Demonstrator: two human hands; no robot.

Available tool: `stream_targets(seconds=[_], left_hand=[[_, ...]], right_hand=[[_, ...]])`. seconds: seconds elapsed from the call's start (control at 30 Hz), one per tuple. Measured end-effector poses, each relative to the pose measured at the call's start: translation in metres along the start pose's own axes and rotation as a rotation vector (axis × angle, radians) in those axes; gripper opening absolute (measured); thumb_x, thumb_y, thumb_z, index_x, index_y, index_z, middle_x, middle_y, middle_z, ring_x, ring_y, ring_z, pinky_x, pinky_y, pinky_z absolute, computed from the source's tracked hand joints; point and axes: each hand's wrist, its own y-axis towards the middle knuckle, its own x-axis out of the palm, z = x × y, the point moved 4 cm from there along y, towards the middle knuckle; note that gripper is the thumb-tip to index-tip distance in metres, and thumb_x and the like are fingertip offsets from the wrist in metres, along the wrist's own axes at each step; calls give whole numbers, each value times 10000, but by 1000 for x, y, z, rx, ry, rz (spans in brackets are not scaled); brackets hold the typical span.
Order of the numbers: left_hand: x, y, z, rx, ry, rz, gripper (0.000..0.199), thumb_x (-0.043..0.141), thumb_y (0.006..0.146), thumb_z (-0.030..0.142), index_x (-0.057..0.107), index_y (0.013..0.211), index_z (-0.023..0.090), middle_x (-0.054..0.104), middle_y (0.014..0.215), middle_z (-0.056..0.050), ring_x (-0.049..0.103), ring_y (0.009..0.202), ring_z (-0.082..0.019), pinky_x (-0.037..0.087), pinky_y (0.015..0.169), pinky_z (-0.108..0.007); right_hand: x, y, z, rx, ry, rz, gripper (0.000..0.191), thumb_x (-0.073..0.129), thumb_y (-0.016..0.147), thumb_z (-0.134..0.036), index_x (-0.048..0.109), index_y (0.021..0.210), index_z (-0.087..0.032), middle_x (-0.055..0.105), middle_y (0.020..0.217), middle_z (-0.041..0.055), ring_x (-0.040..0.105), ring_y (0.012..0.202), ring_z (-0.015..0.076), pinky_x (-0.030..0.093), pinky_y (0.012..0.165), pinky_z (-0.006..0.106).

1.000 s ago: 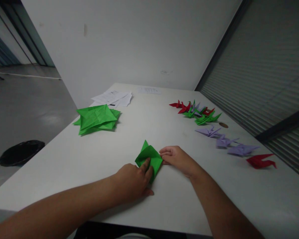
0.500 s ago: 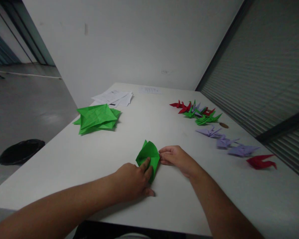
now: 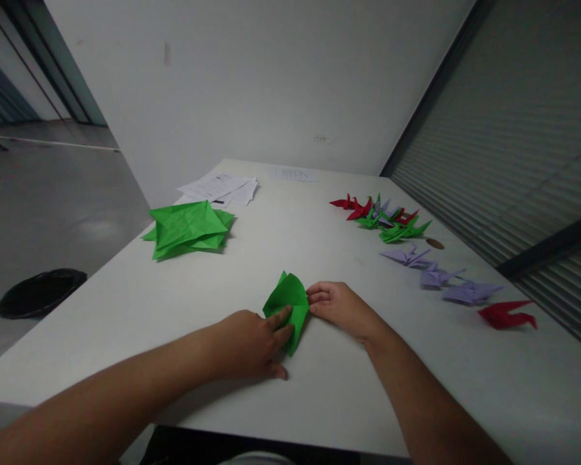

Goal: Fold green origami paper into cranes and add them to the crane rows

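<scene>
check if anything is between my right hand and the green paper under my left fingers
Nothing visible is. The right hand reaches right up to the right edge of the green paper. The left hand lies on the paper's near left part, not between. The cranes sit farther right, clear of that gap.

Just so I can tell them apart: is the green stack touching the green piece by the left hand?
Apart: the head view shows white table between the green stack and the green piece.

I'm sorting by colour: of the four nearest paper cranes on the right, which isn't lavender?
The red crane, nearest of the four; the three lavender cranes lie farther back.
</scene>
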Motion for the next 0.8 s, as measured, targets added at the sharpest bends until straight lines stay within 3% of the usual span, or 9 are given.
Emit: stream_targets(seconds=[0.27,0.57,0.8], left_hand=[[-14,-10,-17,104,-147,19,693,579,925,644,530,1485,237,407,1630,-163,771,922,-287,580,748,-381],[-21,-12,-16,67,-159,2,653,716,854,551,574,1443,308,380,1660,-84,753,924,-277,565,775,-383],[-20,-14,-22,112,-203,18,665,786,788,583,620,1402,387,456,1602,-68,697,1082,-311,544,939,-418]], right_hand=[[8,0,-2,-69,-35,-86,366,841,636,-196,690,968,-159,754,896,57,709,847,190,564,839,353],[10,0,-5,-122,-86,-97,346,831,681,-216,695,994,-156,757,917,68,714,853,204,563,824,357],[14,-4,-11,-184,-224,-143,305,805,744,-203,724,1035,-161,763,928,58,698,819,191,547,757,313]])
